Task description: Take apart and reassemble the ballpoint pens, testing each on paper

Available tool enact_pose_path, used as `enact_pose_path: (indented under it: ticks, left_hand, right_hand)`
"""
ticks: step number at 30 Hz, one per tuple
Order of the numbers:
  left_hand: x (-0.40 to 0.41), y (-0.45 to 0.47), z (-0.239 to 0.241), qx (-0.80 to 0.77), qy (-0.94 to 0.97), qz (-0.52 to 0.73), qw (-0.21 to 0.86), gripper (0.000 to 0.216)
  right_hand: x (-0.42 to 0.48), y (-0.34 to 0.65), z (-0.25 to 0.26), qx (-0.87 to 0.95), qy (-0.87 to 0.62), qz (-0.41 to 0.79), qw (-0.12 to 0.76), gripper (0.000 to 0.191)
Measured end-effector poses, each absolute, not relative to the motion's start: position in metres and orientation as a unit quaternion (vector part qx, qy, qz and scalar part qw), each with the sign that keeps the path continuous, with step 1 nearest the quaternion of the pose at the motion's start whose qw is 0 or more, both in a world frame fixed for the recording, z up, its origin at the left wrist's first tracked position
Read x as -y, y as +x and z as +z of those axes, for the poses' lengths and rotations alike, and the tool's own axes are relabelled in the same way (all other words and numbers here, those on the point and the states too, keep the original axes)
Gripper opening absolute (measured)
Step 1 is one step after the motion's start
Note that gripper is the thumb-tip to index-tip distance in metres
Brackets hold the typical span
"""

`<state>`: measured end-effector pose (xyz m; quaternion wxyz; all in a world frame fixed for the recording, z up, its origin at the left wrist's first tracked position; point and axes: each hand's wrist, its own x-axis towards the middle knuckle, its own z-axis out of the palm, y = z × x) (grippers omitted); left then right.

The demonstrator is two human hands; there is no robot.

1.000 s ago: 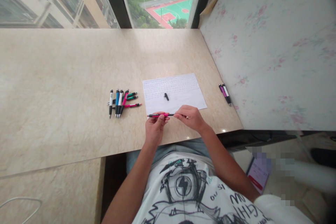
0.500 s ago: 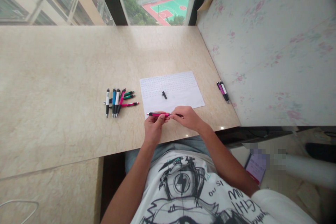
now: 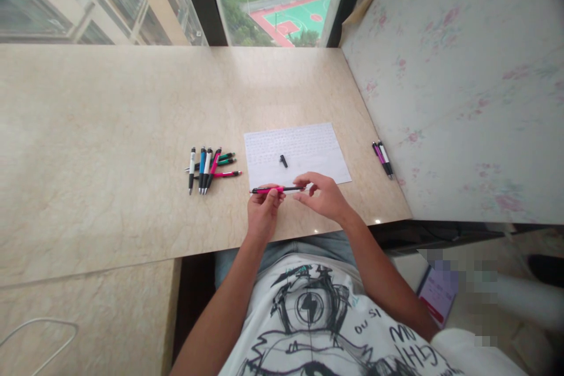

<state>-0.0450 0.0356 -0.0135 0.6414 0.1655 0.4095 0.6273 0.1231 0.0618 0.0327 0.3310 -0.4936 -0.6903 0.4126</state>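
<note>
Head view: one pink-and-black pen, held level above the near edge of a written sheet; left hand closed on its barrel, thumb uppermost; right hand open, thumb and fingers parted about the black end, contact impossible to tell. One small black piece, lying on the sheet. Assorted pens, overlapping, left of the sheet. Two pens, purple and white, side by side near the wall.

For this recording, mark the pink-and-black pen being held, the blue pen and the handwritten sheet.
Pink-and-black pen point(image 3: 281, 189), head view: on its pink barrel.
Blue pen point(image 3: 202, 161), head view: on its blue barrel.
Handwritten sheet point(image 3: 309, 165), head view: on its blank lower part.
</note>
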Motion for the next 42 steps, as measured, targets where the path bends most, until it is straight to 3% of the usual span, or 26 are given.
enact_pose_path:
  ticks: [5,9,16,19,21,24,26,30,38,42]
  left_hand:
    - [-0.0358,-0.045,-0.0119,-0.415,0.166,0.623,0.642,0.025]
    - [-0.0361,-0.0452,-0.0118,-0.41,0.161,0.629,0.641,0.025]
    - [-0.0358,-0.0456,-0.0137,-0.409,0.161,0.629,0.641,0.025]
    - [-0.0356,-0.0456,-0.0145,-0.409,0.161,0.63,0.641,0.026]
    - [-0.0355,-0.0458,-0.0151,-0.406,0.161,0.63,0.642,0.026]
    - [-0.0353,-0.0462,-0.0155,-0.406,0.158,0.63,0.643,0.025]
    - [-0.0352,-0.0464,-0.0153,-0.404,0.155,0.63,0.644,0.025]
    - [-0.0352,-0.0464,-0.0144,-0.397,0.156,0.633,0.646,0.024]
    - [-0.0351,-0.0466,-0.0136,-0.403,0.154,0.632,0.644,0.024]
    - [-0.0354,-0.0468,-0.0145,-0.392,0.146,0.637,0.647,0.023]
  right_hand:
    - [-0.0623,0.1204,0.0322,0.684,-0.51,0.435,0.288,0.037]
    - [-0.0632,0.1193,0.0336,0.688,-0.493,0.416,0.331,0.016]
    - [-0.0634,0.1173,0.0333,0.696,-0.5,0.421,0.297,0.028]
    - [-0.0627,0.1161,0.0331,0.685,-0.496,0.42,0.328,0.014]
    - [-0.0624,0.1156,0.0342,0.677,-0.496,0.429,0.335,0.026]
    - [-0.0626,0.1156,0.0367,0.686,-0.506,0.424,0.306,0.019]
    - [-0.0629,0.116,0.0383,0.696,-0.509,0.41,0.298,0.027]
    - [-0.0625,0.1158,0.0405,0.691,-0.501,0.401,0.333,0.013]
    - [-0.0616,0.1135,0.0415,0.712,-0.505,0.385,0.3,0.027]
    - [-0.061,0.1143,0.0415,0.719,-0.488,0.347,0.354,0.009]
